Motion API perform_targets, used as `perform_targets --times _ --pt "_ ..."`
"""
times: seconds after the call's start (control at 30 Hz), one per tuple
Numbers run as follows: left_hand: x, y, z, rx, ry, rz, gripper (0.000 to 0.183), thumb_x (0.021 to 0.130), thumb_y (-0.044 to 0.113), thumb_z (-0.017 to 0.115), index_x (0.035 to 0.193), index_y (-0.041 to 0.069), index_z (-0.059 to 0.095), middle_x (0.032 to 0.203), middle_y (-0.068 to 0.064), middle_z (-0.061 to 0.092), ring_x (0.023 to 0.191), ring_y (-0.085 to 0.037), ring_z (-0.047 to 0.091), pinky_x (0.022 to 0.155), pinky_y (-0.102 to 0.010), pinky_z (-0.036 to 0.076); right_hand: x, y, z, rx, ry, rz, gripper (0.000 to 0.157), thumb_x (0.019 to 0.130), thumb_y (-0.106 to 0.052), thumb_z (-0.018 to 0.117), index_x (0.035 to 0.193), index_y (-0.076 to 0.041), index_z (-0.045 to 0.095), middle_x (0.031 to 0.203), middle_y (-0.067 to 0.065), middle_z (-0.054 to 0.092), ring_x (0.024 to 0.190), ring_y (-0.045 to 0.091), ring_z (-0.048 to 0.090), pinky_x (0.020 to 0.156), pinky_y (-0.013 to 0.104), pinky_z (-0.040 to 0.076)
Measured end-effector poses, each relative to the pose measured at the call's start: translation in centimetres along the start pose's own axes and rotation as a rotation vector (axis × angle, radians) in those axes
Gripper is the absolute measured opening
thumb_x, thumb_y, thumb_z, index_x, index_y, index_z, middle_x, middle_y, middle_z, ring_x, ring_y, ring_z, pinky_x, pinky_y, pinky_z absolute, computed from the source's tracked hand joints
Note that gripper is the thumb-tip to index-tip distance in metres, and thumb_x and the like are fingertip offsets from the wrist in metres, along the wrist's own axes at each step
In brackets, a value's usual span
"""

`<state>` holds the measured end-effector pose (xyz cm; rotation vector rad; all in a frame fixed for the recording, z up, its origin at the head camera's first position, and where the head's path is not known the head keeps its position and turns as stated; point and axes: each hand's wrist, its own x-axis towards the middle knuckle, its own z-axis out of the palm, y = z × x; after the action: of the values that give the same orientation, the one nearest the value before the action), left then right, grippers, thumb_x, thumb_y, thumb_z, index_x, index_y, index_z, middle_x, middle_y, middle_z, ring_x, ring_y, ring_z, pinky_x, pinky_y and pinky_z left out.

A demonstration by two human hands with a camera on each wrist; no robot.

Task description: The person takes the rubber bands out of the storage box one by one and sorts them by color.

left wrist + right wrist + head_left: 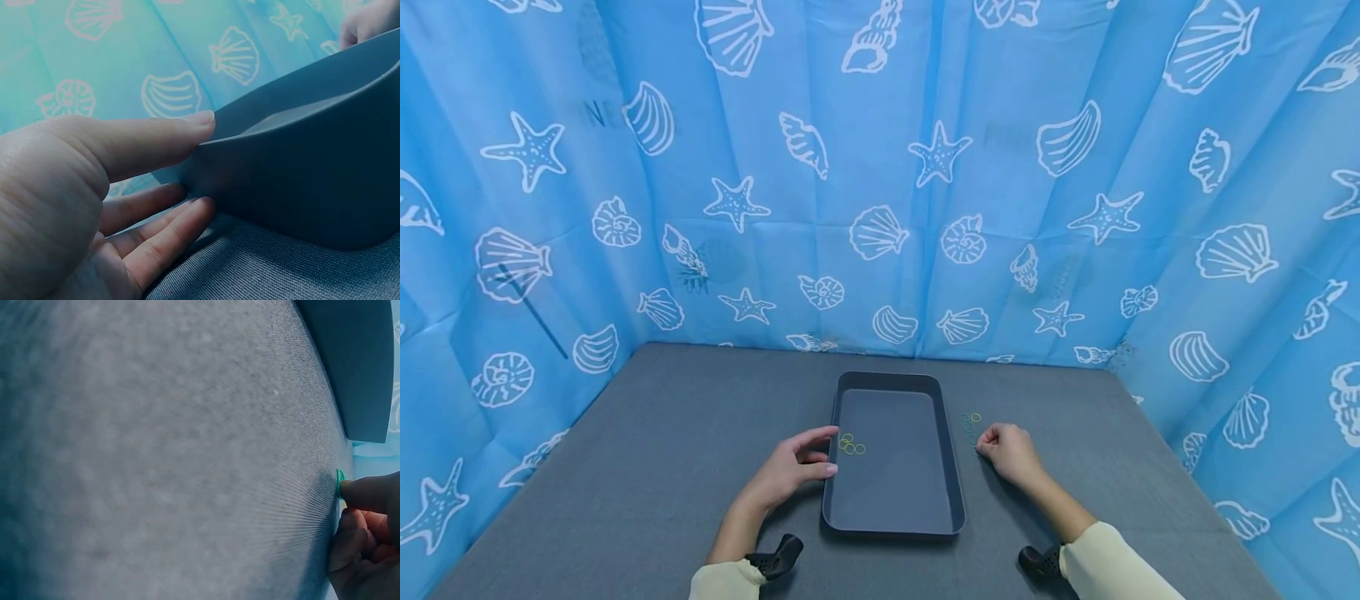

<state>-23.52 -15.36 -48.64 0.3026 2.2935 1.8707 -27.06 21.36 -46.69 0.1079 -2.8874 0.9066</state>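
Observation:
The dark grey rectangular tray (897, 532) sits on the table. My left hand (784, 473) is at its left side; in the left wrist view the thumb (156, 140) rests on the rim and other fingers touch the outer wall. Several small yellow rubber bands (860, 449) lie inside the tray near that hand. Right of the tray, my right hand (1011, 454) is low at the tabletop. In the right wrist view its fingertips pinch a thin green rubber band (339, 483); the index fingertip is partly hidden.
Just beyond my right hand lie a yellow rubber band (976, 417) and a few green rubber bands (966, 418), close to the tray's right wall. Grey cloth covers the table (685, 433). A blue curtain (820, 192) with white shells and starfish surrounds its back and sides.

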Motion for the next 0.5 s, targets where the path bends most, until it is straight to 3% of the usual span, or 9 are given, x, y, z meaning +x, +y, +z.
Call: perform_targets --times 0.5 --pt "0.00 -0.06 0.01 0.000 -0.002 0.002 0.058 0.086 0.018 0.075 0.140 0.013 0.053 0.139 -0.018 0.048 0.109 -0.028 0.054 0.089 -0.044 0.049 0.07 0.16 -0.19 0.073 0.008 0.014 0.011 0.084 -0.002 0.071 0.074 -0.005 0.066 0.065 -0.001 0.057 0.060 0.014 0.048 0.058 0.031 0.039"
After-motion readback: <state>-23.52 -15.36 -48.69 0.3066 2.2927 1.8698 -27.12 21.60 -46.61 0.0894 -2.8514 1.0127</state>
